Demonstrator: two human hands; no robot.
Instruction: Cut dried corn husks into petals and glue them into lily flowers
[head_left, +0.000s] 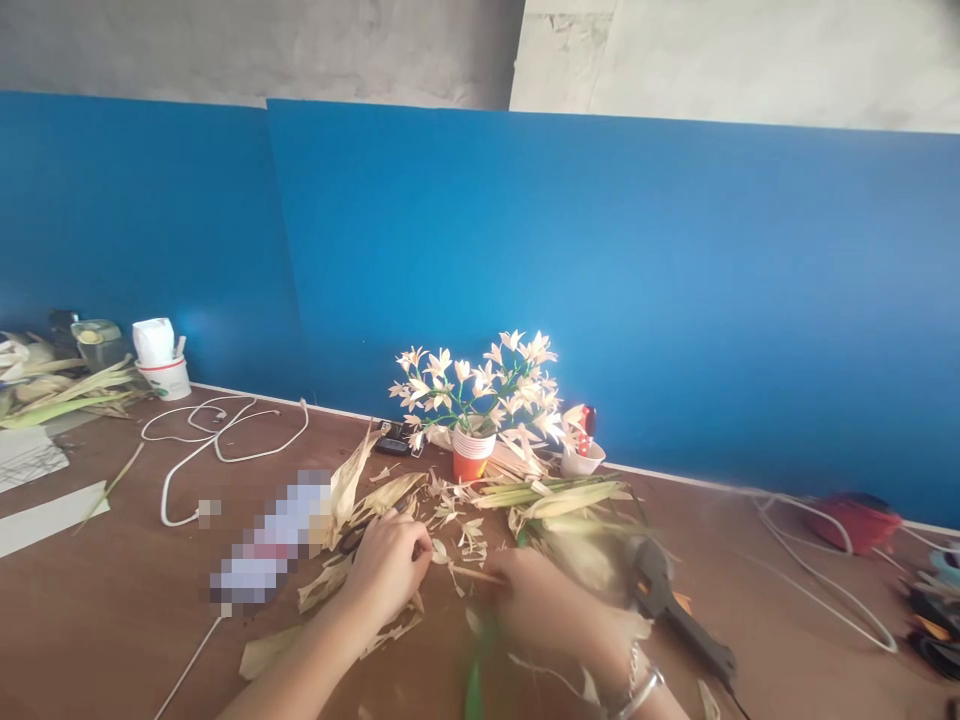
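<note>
My left hand rests on the brown table among pale dried husk scraps, fingers curled in a pinch on something I cannot make out. My right hand, blurred and with bangles at the wrist, pinches a thin pale stick that points toward the left hand. A green strip hangs below the hands. Just beyond stands an orange paper cup holding cream husk flowers on green stems.
A glue gun lies right of my right hand. Long husk leaves lie behind it, with a white cup. White cables loop at left. A white tub and more husks sit far left. A blue wall panel backs the table.
</note>
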